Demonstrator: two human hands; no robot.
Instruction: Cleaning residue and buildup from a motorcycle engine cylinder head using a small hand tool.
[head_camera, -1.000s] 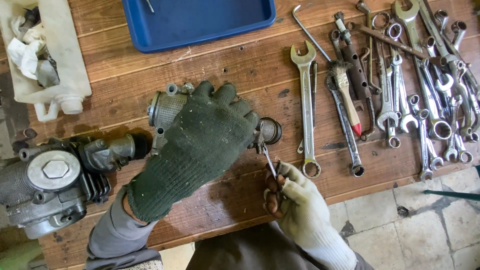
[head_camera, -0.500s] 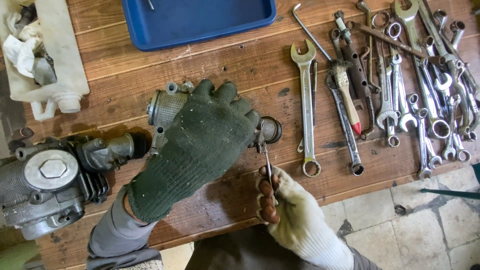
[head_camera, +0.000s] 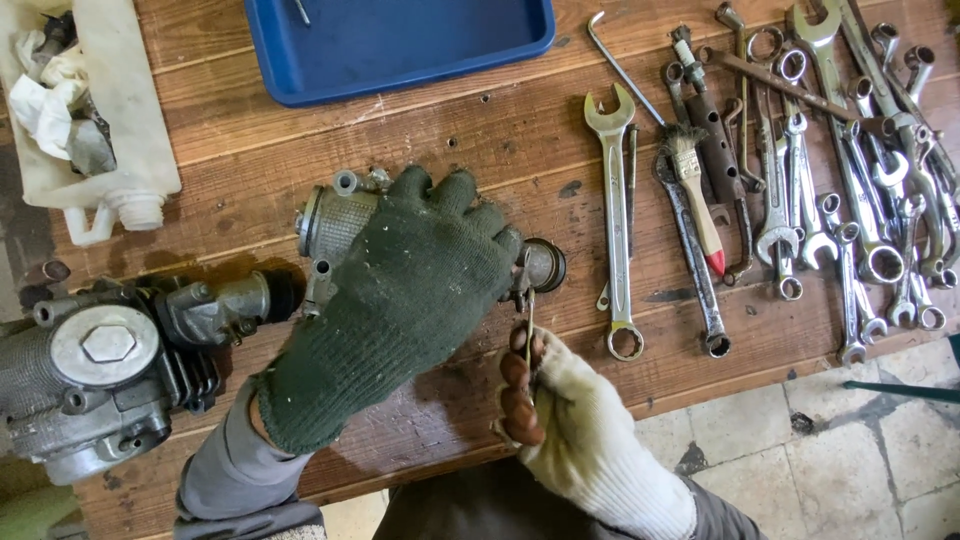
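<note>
The left hand (head_camera: 400, 300), in a green glove, spreads flat over the carburettor (head_camera: 335, 225) mid-bench, pinning it. It looks heavy, rigid cast metal; the body is the safest place to take it. The right hand (head_camera: 570, 430) pinches a thin screwdriver (head_camera: 529, 315) at its right end.

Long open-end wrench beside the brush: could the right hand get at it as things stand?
Probably yes, once freed. The wrench lies uncovered on the bench, with bare wood between it and the right hand, but that hand is holding a thin tool.
</note>
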